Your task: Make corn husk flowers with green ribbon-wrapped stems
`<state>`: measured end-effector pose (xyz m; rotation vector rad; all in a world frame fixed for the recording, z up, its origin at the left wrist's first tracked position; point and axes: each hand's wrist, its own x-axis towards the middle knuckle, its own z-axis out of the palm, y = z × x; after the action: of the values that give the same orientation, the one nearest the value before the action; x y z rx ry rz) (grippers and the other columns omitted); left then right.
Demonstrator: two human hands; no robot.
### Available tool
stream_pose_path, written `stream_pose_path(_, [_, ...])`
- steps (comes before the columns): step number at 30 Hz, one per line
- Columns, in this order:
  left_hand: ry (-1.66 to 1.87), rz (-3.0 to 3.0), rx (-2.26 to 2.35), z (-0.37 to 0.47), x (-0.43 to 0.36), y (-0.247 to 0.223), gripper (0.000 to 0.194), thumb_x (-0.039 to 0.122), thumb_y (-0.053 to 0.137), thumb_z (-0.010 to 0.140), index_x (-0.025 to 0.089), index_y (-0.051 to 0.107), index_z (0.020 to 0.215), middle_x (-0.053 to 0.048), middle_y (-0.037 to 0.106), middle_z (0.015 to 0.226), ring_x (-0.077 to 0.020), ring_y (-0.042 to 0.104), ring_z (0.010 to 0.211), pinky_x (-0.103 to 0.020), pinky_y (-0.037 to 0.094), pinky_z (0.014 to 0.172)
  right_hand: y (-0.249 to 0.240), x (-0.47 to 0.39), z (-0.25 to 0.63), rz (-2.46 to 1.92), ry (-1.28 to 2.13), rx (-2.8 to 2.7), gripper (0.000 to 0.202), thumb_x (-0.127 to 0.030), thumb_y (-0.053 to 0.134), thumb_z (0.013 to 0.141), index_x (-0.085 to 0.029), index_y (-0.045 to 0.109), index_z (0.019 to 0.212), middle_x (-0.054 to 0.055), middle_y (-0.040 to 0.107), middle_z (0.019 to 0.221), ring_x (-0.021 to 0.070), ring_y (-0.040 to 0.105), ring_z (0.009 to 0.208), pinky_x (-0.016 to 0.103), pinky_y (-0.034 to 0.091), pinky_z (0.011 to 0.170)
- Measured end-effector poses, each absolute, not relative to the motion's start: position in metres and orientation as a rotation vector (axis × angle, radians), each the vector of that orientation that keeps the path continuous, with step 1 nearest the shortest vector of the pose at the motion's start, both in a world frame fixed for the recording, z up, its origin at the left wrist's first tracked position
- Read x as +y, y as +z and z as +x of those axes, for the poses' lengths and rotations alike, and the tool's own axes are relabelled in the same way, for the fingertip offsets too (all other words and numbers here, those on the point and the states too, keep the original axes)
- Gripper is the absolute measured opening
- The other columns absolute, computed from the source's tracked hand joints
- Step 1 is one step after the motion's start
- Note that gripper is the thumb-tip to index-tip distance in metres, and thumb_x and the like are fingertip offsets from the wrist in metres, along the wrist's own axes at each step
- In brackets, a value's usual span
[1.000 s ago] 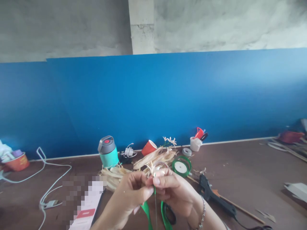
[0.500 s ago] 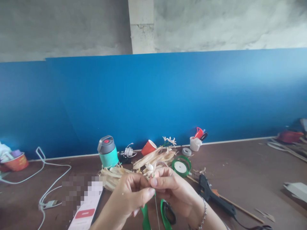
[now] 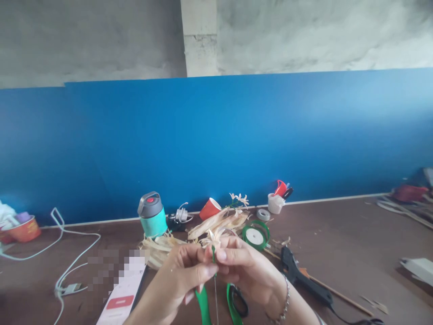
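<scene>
My left hand and my right hand meet at the middle front, fingertips pinched round the stem of a small pale flower. Green tape covers the upper stem just below the petals. A thin bare wire hangs straight down beneath my fingers. My fingers partly hide the stem and the flower's base. Under my hands lies a tool with green-and-black handles, its other end out of sight. Behind them rest dried husks and a green tape roll.
A phone and white cable lie left. A teal flask, red cup, finished-looking flowers and white cup stand toward the blue partition. Right are a glue gun and a stick.
The flower has turned more upright between my fingers, and the green-wrapped stem now shows. The hanging wire has swung slightly left. Both hands stay in nearly the same place.
</scene>
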<state>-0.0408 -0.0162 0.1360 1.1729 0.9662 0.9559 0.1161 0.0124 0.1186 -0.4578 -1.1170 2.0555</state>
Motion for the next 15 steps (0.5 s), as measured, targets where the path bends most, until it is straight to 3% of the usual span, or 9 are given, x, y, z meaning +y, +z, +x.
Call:
stream_pose_path(2, [0.945, 1.157, 0.937, -0.0409, -0.0160, 0.1352, 0.022, 0.033, 0.072, 0.062, 0.016, 0.059, 0.059, 0.005, 0.051, 0.048, -0.0024, 0.028, 0.037, -0.016, 0.014, 0.032, 0.1185, 0.0136, 0.1179, -0.442, 2.091, -1.111, 0.019, -0.024, 0.075, 0.067, -0.010, 0.071, 0.078, 0.000, 0.053, 0.066, 0.0042, 0.031, 0.051, 0.019, 0.011, 0.042])
stream_pose_path(8, [0.893, 1.061, 0.895, -0.0425, -0.0151, 0.1282, 0.022, 0.032, 0.073, 0.055, 0.018, 0.057, 0.059, 0.008, 0.042, 0.040, -0.0032, 0.029, 0.035, -0.017, 0.013, 0.033, 0.1174, 0.0144, 0.1173, -0.404, 2.104, -1.129, 0.020, -0.028, 0.079, 0.063, -0.010, 0.071, 0.068, -0.003, 0.046, 0.050, 0.0037, 0.033, 0.045, 0.019, 0.011, 0.041])
stream_pose_path(15, [0.876, 1.107, 0.863, -0.0432, -0.0147, 0.1324, 0.018, 0.023, 0.069, 0.055, 0.017, 0.053, 0.059, 0.009, 0.042, 0.046, -0.0019, 0.025, 0.038, -0.019, 0.012, 0.039, 0.1202, 0.0114, 0.1177, -0.387, 2.087, -1.152, 0.020, -0.026, 0.080, 0.062, -0.010, 0.071, 0.067, -0.001, 0.053, 0.060, 0.0023, 0.032, 0.046, 0.020, 0.010, 0.042])
